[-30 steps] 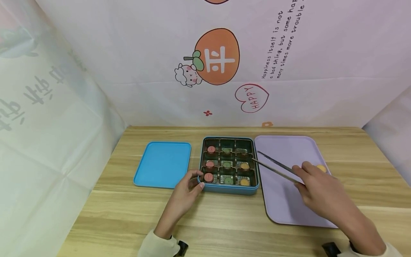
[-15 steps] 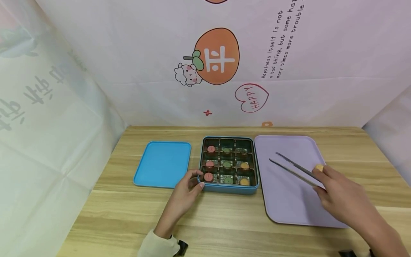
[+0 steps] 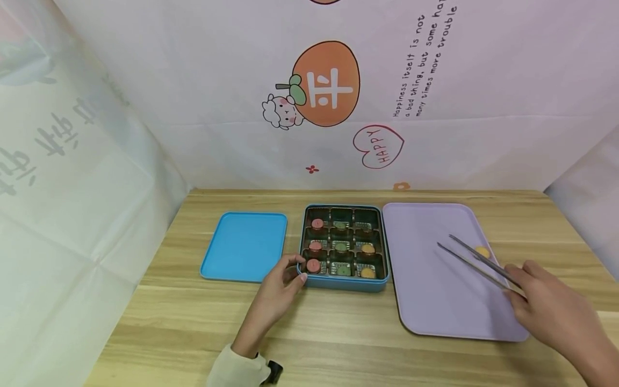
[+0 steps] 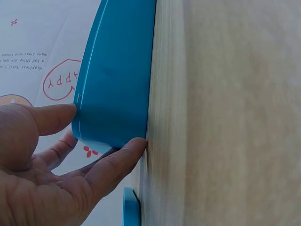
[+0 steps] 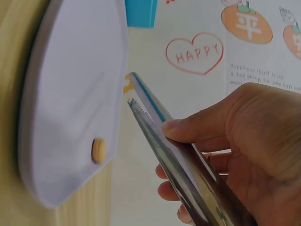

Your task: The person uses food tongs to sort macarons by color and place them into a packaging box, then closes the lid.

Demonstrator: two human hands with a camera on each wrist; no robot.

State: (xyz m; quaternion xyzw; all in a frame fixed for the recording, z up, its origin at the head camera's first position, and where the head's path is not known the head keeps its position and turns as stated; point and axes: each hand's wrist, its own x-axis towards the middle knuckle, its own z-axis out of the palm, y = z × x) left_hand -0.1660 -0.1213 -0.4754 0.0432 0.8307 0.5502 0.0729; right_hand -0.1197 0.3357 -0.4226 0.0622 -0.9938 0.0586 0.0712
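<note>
A blue box [image 3: 347, 285] stands mid-table with a nine-compartment insert. Round pink, green and yellow cookies [image 3: 368, 249] lie in its compartments; the back right one shows only clear ridged plastic. My left hand [image 3: 275, 290] grips the box's front left corner, thumb at the rim in the left wrist view and another fingertip low by the table. My right hand [image 3: 556, 306] holds metal tongs [image 3: 476, 266], their serrated tips apart with nothing between. Below the tongs is a lilac tray [image 3: 425, 301]. One yellow cookie [image 5: 99, 150] lies near its right edge, just beyond the tongs in the head view.
A blue lid [image 3: 244, 247] lies on the wooden table [image 3: 348, 344] left of the box. The tray sits close against the box's right side. A printed white cloth [image 3: 217, 80] hangs behind the table, with more cloth at both sides.
My right hand has moved the tongs away from the box, rightward over the tray towards the yellow cookie. My left hand has stayed at the box corner.
</note>
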